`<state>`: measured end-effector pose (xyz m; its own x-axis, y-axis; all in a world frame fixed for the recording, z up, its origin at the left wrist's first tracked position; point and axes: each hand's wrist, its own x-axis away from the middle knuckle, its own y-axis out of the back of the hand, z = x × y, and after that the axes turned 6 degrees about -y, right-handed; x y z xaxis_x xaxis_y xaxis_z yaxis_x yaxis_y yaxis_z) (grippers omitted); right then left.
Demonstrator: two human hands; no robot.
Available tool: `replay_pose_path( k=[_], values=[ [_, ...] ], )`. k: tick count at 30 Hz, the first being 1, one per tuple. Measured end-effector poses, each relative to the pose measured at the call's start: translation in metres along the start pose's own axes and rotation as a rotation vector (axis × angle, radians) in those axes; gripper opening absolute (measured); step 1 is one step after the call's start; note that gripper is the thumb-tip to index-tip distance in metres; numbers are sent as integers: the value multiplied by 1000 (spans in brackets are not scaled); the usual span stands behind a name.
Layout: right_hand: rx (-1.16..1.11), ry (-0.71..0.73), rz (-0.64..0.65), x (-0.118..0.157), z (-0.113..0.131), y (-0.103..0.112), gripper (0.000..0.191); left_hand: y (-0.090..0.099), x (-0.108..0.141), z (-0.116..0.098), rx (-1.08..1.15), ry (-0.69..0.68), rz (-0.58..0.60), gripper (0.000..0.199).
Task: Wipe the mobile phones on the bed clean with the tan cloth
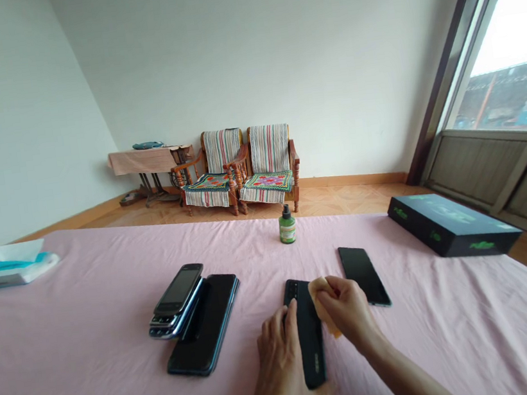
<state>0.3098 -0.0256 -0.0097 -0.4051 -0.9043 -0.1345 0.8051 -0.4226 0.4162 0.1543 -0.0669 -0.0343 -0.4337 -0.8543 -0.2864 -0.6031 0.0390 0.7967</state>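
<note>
A dark smartphone [310,340] lies back side up, its camera bumps at the far left corner and lettering near its lower end. My left hand [281,350] grips it along the left side, with the thumb round the near end. My right hand [348,306] is closed on a yellowish cloth [324,306], which touches the phone's upper right edge. Just beyond my right hand is another black phone [364,275], screen up. To the left, a large phone [207,328] lies with several smaller phones [181,292] stacked partly on it.
A pink cloth [107,263] covers the surface. A green spray bottle [287,228] stands upright at the far edge. A black box [451,224] sits at the right, a tissue pack [10,266] at the far left. Two wooden chairs [265,158] stand by the wall.
</note>
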Motion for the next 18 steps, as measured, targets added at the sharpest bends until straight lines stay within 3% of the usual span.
replay_pose_path(
  k=[5, 9, 15, 18],
  values=[
    [-231, -103, 24, -4, -7, 1, 16, 0, -2, 1, -7, -60, -98, 91],
    [-358, -181, 67, -5, -8, -1, 19, 16, -10, -2, -12, -31, -99, 68],
    [-344, -187, 118, 4, -8, -9, 18, 31, -20, 4, -4, -19, -71, 40],
    [-338, -166, 131, 7, -5, -10, 16, 33, -20, 7, -3, -18, -79, 41]
  ],
)
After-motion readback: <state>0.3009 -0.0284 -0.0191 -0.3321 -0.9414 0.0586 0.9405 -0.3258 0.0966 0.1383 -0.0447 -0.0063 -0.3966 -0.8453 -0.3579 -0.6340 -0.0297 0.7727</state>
